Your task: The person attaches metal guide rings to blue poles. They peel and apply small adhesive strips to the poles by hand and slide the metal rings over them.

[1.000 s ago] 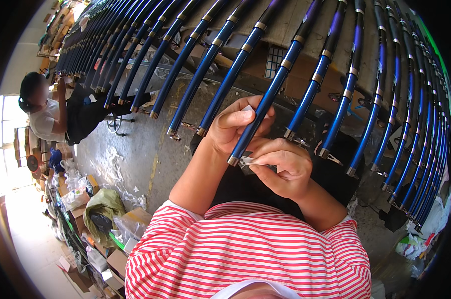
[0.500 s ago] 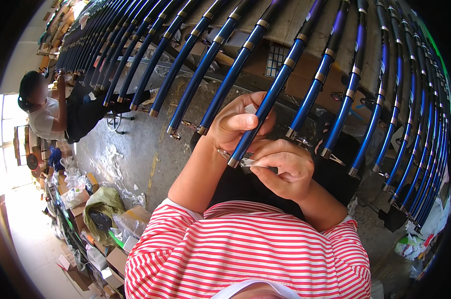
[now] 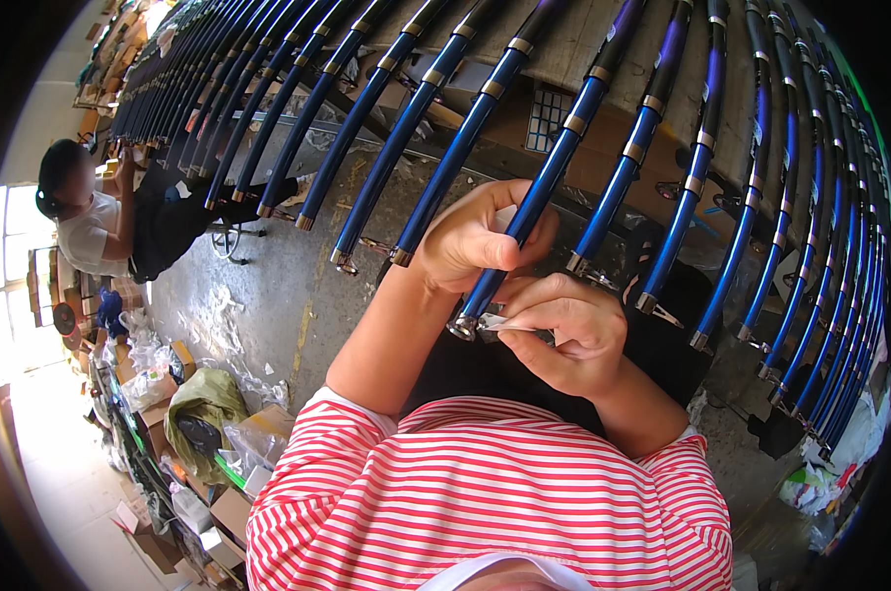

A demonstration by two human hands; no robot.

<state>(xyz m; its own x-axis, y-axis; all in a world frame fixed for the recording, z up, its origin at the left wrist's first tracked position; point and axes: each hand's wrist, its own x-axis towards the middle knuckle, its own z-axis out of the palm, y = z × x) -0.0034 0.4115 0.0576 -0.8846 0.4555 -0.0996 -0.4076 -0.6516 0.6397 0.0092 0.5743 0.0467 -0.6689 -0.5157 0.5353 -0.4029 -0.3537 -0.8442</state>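
My left hand is closed around the lower part of a glossy blue fishing rod, with the thumb lying against it. Something white shows between that palm and the rod; I cannot make out what. At the rod's near end sits a shiny metal fitting with a rounded loop. Just right of it, my right hand pinches a small flat pale piece between thumb and fingers, its tip at or close to the fitting. Whether the tip touches is too small to tell.
Several similar blue rods hang over the edge of a brown-topped bench, on both sides of my hands. A person sits at the far left beside the row. Boxes, plastic bags and a green cloth lie at lower left.
The held rod's near end has turned, so the rounded metal loop now shows. Both hands have shifted slightly right and keep their grips.
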